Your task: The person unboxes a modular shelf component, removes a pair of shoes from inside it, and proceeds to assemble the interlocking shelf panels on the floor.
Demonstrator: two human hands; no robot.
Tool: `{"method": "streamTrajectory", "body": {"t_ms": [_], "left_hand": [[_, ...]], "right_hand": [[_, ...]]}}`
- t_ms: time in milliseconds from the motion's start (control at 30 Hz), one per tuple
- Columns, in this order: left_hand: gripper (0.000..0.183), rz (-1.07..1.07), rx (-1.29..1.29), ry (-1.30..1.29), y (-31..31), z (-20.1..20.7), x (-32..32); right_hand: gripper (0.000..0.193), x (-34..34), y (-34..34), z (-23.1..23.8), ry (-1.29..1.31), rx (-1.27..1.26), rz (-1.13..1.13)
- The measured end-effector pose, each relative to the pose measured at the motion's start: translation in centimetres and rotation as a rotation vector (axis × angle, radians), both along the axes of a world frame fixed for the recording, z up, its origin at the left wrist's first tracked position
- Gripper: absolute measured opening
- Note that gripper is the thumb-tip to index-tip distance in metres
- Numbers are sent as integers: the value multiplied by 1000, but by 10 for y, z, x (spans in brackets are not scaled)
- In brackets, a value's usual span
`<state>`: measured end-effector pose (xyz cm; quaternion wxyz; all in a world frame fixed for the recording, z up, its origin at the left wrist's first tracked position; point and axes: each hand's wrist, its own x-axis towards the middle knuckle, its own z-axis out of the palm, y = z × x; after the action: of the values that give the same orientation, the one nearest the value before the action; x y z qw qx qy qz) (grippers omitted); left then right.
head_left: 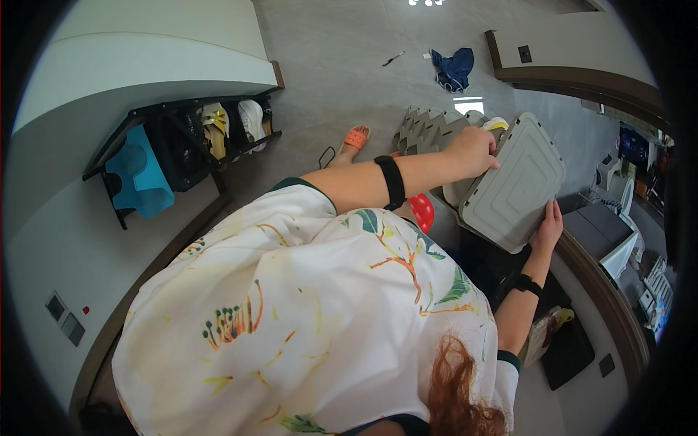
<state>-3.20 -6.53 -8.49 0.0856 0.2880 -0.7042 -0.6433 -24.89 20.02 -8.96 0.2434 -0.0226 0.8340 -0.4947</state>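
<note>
Hands held a grey plastic lid (512, 185) in the air, tilted, in front of the person above the floor (342, 65). The left hand (474, 150) came over the top edge with the arm stretched out, fingers closed on the rim near a yellow and white thing (496, 123). The right hand (549, 229) gripped the lower right edge from below, elbow bent. Both wrists wore black bands. A shoe rack (182, 142) stood well apart, by the wall.

Only real screen I can spot is a small dark monitor (634, 144) glowing blue, way over at the right edge on the desk. No packages, labels or signs that I can make out anywhere.
</note>
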Motion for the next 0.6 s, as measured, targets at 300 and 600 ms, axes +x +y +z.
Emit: {"method": "streamTrajectory", "body": {"t_ms": [300,600], "left_hand": [[24,38,33,-29,-3,0,-4],[27,65,76,-34,0,0,-2]], "right_hand": [[44,1,-15,4,50,2,-20],[43,-5,-24,4,89,-12,-18]]}}
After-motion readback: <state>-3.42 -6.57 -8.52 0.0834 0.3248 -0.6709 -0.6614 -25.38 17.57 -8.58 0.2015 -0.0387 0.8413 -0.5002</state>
